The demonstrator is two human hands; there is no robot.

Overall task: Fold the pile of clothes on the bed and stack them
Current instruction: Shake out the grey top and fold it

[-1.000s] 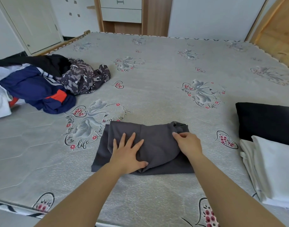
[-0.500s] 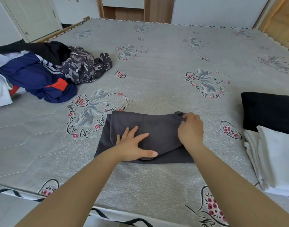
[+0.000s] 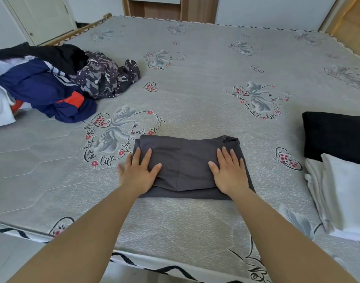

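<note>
A dark grey garment (image 3: pixel 187 160) lies folded into a rectangle near the front edge of the bed (image 3: pixel 195 78). My left hand (image 3: pixel 139 172) rests flat on its left end, fingers straight and spread. My right hand (image 3: pixel 229 172) lies flat on its right end. At the far left sits the unfolded pile (image 3: pixel 42 82): a navy jacket with orange patch, a camouflage-print piece, black and white clothes. On the right edge lie a folded black garment (image 3: pixel 336 135) and a folded white garment (image 3: pixel 344 193).
The mattress has a grey cover printed with swans and hearts. Its front edge runs just under my forearms. A wooden bed frame (image 3: pixel 87 27) and a white door (image 3: pixel 42 15) stand at the back left, wooden furniture (image 3: pixel 164 7) behind the bed.
My right hand let go of the garment's top right corner and now lies flat on it. My left hand slid from the middle to the left end. The fold looks flatter.
</note>
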